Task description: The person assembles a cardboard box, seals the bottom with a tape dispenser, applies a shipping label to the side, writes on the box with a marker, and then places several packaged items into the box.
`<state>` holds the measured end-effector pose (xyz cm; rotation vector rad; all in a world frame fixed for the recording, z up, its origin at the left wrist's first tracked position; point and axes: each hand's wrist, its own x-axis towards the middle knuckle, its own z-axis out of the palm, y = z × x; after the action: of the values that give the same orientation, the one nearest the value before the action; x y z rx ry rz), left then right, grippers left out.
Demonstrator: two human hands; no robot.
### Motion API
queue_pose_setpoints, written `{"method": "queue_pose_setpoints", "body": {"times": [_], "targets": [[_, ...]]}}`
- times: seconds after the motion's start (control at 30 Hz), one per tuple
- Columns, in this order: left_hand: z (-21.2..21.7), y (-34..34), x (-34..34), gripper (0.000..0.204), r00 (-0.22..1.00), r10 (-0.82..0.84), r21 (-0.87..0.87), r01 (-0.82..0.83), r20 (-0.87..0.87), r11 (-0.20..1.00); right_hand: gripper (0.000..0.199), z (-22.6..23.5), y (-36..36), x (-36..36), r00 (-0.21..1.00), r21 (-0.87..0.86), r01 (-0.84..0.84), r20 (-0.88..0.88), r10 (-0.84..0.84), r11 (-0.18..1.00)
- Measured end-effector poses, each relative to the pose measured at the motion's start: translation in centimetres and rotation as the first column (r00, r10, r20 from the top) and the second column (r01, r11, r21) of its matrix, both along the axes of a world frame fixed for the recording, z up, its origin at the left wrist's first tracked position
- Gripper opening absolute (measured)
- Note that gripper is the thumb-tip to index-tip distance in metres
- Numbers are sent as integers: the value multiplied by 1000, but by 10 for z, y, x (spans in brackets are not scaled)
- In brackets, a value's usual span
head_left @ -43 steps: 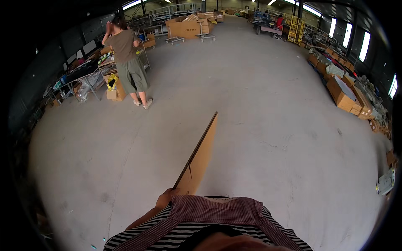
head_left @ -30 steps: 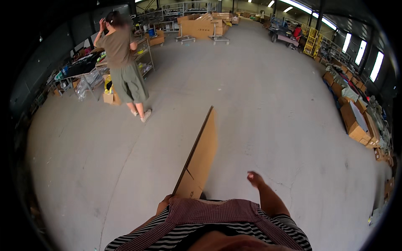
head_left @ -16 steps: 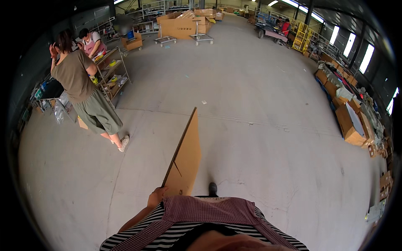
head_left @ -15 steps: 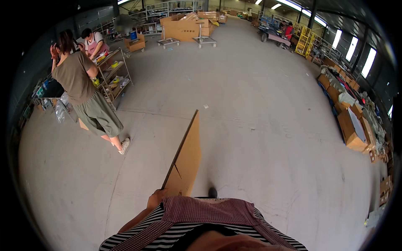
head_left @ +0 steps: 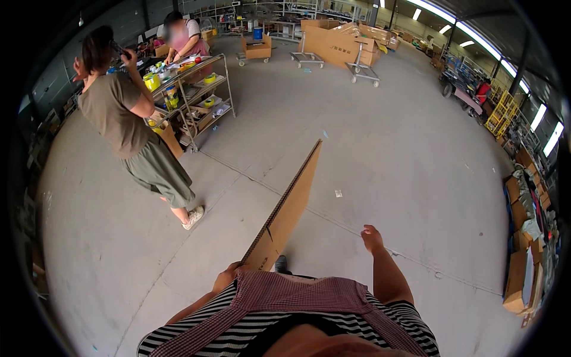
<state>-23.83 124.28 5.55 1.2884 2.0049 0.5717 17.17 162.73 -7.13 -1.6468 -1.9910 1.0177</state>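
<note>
A flat sheet of brown cardboard (head_left: pixel 295 205) stands on edge in front of me, slanting away from my left side, with a short dark slit near its near end. My left hand (head_left: pixel 226 277) grips that near end by its edge; some of the fingers are hidden behind the sheet. Apart from the cardboard, my right hand (head_left: pixel 372 239) hangs out to the right over the floor. Its fingers are loosely bent and slightly apart, with nothing in them.
At left a person in a brown top (head_left: pixel 113 110) stands by a metal shelf cart (head_left: pixel 229 89) loaded with tapes. Another person (head_left: pixel 181 41) leans over it. Large cardboard boxes (head_left: pixel 336 46) and wheeled dollies (head_left: pixel 364 72) stand ahead. Stacked cartons (head_left: pixel 517 291) line the right side.
My right hand has come into view at the right. The view has turned left and moved forward, so the cart and people appear nearer. My left hand keeps hold of the cardboard.
</note>
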Motion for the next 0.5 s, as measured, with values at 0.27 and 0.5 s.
{"method": "queue_pose_setpoints", "body": {"times": [0.27,0.5], "targets": [[25,271,-115,45,995,-81,37,83,-65,996,49,-98,38,15,883,-535,30,410,228,844],[-57,459,-214,48,999,-43,-153,41,-9,987,51,-104,145,8,834,-625,362,548,59,691]]}}
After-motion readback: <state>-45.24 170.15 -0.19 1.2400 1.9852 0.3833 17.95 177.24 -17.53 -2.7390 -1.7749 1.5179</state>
